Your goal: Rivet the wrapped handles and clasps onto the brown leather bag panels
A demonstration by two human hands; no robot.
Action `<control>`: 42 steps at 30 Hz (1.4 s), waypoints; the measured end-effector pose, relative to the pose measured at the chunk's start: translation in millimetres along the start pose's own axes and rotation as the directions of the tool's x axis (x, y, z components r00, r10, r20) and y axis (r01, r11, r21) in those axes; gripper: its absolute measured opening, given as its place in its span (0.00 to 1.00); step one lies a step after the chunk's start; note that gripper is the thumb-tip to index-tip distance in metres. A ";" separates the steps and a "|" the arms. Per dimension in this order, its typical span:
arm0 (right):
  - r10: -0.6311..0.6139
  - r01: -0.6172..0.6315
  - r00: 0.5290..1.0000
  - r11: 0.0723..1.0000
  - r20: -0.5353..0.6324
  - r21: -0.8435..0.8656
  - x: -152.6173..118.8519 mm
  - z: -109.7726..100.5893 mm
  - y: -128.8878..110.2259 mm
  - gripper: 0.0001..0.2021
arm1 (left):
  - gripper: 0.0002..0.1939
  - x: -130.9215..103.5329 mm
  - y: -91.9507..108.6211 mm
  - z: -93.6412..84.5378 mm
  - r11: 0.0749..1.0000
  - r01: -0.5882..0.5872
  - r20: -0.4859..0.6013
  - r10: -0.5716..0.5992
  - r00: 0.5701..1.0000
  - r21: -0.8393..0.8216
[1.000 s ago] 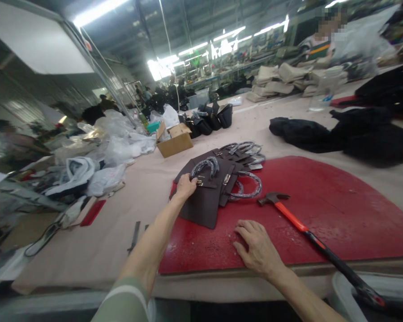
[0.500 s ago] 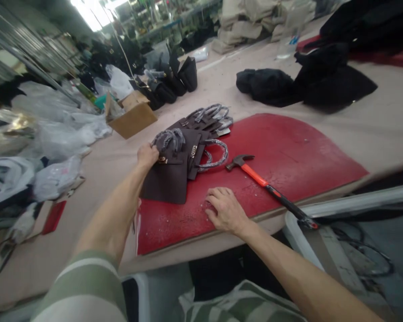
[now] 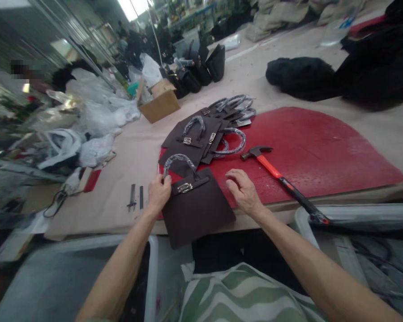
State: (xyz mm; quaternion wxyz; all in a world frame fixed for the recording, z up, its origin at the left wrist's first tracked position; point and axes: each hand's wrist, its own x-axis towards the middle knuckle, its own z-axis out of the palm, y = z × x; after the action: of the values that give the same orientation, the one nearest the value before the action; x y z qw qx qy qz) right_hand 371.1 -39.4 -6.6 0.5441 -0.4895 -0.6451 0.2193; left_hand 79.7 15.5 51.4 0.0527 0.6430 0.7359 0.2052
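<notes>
hammer [image 3: 278,174] on mat [image 3: 309,152], right of bag panels [image 3: 188,143], cardboard box [image 3: 159,106] behind panels

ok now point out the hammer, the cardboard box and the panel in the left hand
hammer [image 3: 270,166], head view, on its orange grip
box [image 3: 160,107], head view, on its front side
panel [image 3: 198,210], head view, on its dark face

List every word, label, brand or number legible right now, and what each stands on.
No text can be read.
Hammer: any lettering too blurred.
Pale tag by the stacked panels: too small.
Clasp on the panel in the left hand: no legible lettering.
</notes>
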 end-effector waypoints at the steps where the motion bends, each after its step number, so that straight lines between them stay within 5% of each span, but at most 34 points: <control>1: 0.005 -0.005 1.000 1.000 -0.011 0.020 -1.1 -3.2 0.1 0.10 | 0.15 -16.4 3.4 10.8 0.999 0.002 0.008 -0.002 1.000 -0.054; 5: -0.021 0.023 1.000 0.991 0.017 -0.129 -10.4 -21.7 -7.5 0.11 | 0.14 -57.4 37.1 46.5 0.983 -0.015 0.021 0.019 1.000 -0.182; 9: -0.052 0.110 0.987 0.907 0.150 -0.408 -25.5 -41.5 -20.8 0.15 | 0.11 -67.0 72.0 62.8 0.970 -0.045 0.012 0.050 0.999 -0.239; 13: 0.023 0.119 0.976 0.772 0.216 -0.624 -36.9 -47.8 -31.1 0.20 | 0.11 -69.3 82.5 69.7 0.958 -0.090 -0.007 0.091 0.996 -0.273; 18: -0.049 0.203 0.970 0.701 0.238 -0.684 -38.5 -29.7 -43.5 0.30 | 0.05 -74.0 80.3 78.8 0.914 -0.227 -0.144 0.188 0.972 -0.338; 24: -0.080 0.400 0.857 0.727 0.510 -0.558 -31.7 -0.9 -41.8 0.23 | 0.02 -66.8 79.0 84.8 0.835 -0.275 -0.210 0.196 0.958 -0.476; 28: -0.089 0.411 0.848 0.732 0.522 -0.543 -26.9 -2.2 -32.5 0.19 | 0.04 -75.5 52.5 73.3 0.809 -0.310 -0.172 0.258 0.951 -0.500; 32: -0.090 0.408 0.842 0.751 0.531 -0.520 -17.5 -13.5 -24.6 0.18 | 0.07 -115.7 15.3 53.9 0.856 -0.363 -0.183 0.316 0.931 -0.368; 35: -0.087 0.410 0.833 0.760 0.546 -0.505 -10.6 -18.6 -21.3 0.18 | 0.09 -156.2 5.6 46.8 0.899 -0.224 -0.197 0.158 0.968 -0.377; 38: -0.083 0.417 0.828 0.753 0.555 -0.509 -9.2 -18.5 -20.0 0.19 | 0.13 -184.1 17.6 52.9 0.836 0.132 0.073 -0.111 0.991 -0.532; 40: -0.080 0.417 0.829 0.747 0.553 -0.517 -11.1 -17.6 -19.7 0.19 | 0.19 -188.5 30.6 61.6 0.637 0.400 0.362 -0.198 0.911 -0.659; 42: -0.077 0.416 0.830 0.745 0.553 -0.521 -13.3 -18.0 -19.9 0.20 | 0.23 -183.5 41.4 69.6 0.370 0.551 0.543 -0.136 0.828 -0.748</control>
State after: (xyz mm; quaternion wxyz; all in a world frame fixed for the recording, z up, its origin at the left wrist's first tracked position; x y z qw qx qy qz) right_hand 378.9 -64.0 8.8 0.1913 -0.4740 -0.8588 0.0355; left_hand 172.4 -142.1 -30.9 0.5671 0.3726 0.6117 0.4067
